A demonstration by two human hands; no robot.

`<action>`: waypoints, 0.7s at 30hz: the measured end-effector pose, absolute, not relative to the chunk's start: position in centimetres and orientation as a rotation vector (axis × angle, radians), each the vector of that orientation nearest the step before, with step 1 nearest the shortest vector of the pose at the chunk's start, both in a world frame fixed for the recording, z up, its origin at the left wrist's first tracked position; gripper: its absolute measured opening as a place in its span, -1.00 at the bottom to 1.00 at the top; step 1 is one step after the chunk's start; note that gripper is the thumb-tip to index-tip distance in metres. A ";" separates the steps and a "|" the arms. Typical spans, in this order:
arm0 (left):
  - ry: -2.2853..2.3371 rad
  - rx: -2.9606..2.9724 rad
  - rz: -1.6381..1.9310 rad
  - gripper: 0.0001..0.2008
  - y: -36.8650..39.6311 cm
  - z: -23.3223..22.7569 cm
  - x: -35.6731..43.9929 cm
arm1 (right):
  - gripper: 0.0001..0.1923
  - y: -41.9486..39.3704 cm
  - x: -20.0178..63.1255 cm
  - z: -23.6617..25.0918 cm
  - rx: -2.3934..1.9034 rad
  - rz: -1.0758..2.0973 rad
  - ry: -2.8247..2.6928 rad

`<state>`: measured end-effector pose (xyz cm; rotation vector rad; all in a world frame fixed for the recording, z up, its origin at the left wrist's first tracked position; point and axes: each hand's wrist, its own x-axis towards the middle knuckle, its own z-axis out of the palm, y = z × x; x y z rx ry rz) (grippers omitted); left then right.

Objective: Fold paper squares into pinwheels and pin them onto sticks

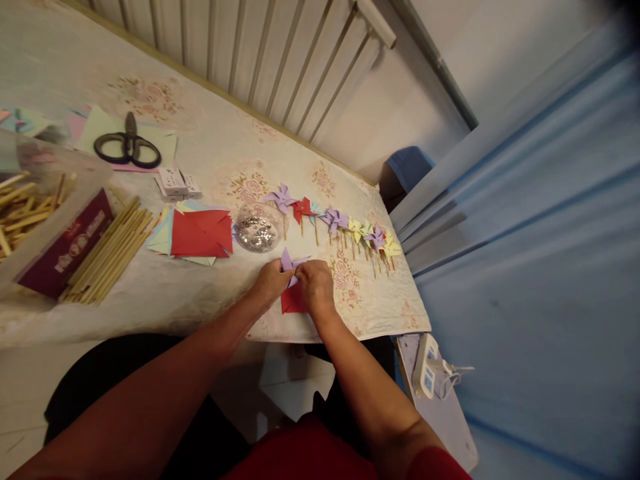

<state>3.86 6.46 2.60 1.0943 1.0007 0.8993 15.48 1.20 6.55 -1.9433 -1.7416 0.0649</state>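
Near the front edge of the table, my left hand pinches a purple paper pinwheel by its left side. My right hand has its fingers closed at the pinwheel's middle and right side; anything small between those fingertips is hidden. Below the pinwheel, partly covered by my right hand, lies a red paper square. A clear round container of small shiny metal pieces stands just beyond my left hand. To its left, a red cut square tops a stack of coloured paper.
Finished pinwheels on sticks line the table's far right. At left are a bundle of sticks, a plastic bag of sticks, scissors and small white boxes. A power strip sits lower right, beside a blue curtain.
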 end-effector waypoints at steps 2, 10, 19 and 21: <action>1.011 1.120 0.883 -0.87 6.5 2.5 3.8 | -0.80 1.4 15.7 6.3 -1.943 0.138 -1.711; 1.036 1.162 0.850 -0.84 6.6 2.3 3.9 | -0.81 2.0 16.2 6.7 -1.948 0.279 -1.705; 1.057 1.128 0.866 -0.85 6.5 2.7 3.8 | -0.84 2.1 15.9 6.3 -1.992 0.592 -1.379; 1.060 1.119 0.869 -0.85 6.5 2.7 3.8 | -0.82 2.0 15.9 6.3 -1.981 0.469 -1.488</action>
